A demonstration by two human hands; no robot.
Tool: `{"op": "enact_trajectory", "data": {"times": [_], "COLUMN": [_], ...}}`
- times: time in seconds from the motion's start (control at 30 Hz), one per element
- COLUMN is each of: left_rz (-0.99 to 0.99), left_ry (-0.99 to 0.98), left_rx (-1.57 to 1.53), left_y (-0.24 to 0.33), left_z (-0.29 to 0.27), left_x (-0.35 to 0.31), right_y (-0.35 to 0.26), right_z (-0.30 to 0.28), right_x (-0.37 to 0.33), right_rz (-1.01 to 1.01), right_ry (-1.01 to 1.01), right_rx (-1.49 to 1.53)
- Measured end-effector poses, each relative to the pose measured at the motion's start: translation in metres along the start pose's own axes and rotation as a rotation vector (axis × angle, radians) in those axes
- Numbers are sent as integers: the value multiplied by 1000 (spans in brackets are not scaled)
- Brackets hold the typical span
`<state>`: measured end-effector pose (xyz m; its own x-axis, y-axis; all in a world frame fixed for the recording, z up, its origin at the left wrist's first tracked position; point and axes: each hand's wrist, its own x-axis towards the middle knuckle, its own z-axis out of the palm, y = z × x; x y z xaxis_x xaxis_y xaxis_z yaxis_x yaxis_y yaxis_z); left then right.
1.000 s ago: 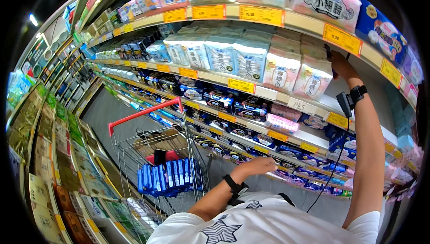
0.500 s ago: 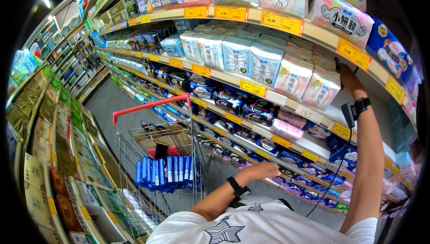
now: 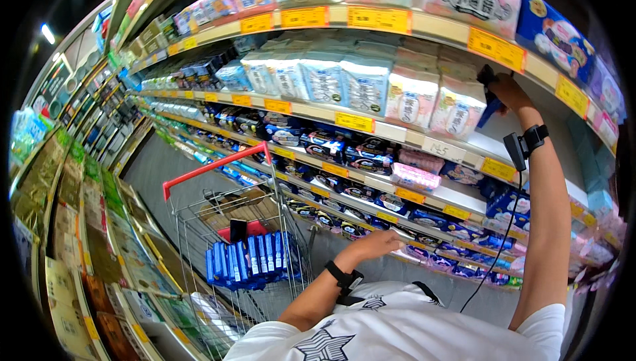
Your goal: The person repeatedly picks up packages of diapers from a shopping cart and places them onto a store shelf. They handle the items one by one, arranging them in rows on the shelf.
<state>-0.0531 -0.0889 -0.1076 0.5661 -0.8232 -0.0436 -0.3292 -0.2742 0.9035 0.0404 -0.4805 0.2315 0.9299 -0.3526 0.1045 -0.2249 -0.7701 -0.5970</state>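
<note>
My right hand (image 3: 511, 94) reaches into the shelf bay at the right, beside the pink-and-white sanitary pad packs (image 3: 458, 106). Its fingers are closed on a dark blue pack (image 3: 489, 110), mostly hidden by the hand and blurred. A small black object (image 3: 487, 74) shows at the fingertips. Low in front of my body, my left hand (image 3: 376, 245) has its fingers drawn together. Something thin and pale (image 3: 403, 234) is at their tips, too small to name. Black bands with devices sit on both wrists.
A wire shopping cart with a red handle (image 3: 215, 170) stands at left, holding several blue packs (image 3: 248, 259) and a cardboard box. Shelves of packs with yellow price tags (image 3: 354, 122) run along the right; another shelf row (image 3: 73, 228) lines the left. A black cable (image 3: 500, 248) hangs from my right wrist.
My right hand has shifted slightly within the bay, and a blue pack now shows below it. My left hand has moved a little up and left. The whole view has shifted slightly.
</note>
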Motion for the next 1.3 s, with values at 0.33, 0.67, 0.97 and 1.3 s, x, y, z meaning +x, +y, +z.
{"op": "enact_trajectory", "data": {"times": [0.33,0.67,0.97,1.3], "left_rz": [-135,-179,-205,-283], "left_ry": [-191,-206,-252,-214], "left_rx": [37,35,12,26], "left_y": [30,37,42,52], "left_z": [-6,-1,0,-5], "left_x": [4,5,8,-9], "right_y": [-16,-29,-25,-19], "right_z": [21,16,12,9], "right_x": [-44,-73,-53,-7], "right_rz": [3,32,47,9], "right_ry": [-69,-5,-123,24], "right_rx": [-54,-57,-62,-26]}}
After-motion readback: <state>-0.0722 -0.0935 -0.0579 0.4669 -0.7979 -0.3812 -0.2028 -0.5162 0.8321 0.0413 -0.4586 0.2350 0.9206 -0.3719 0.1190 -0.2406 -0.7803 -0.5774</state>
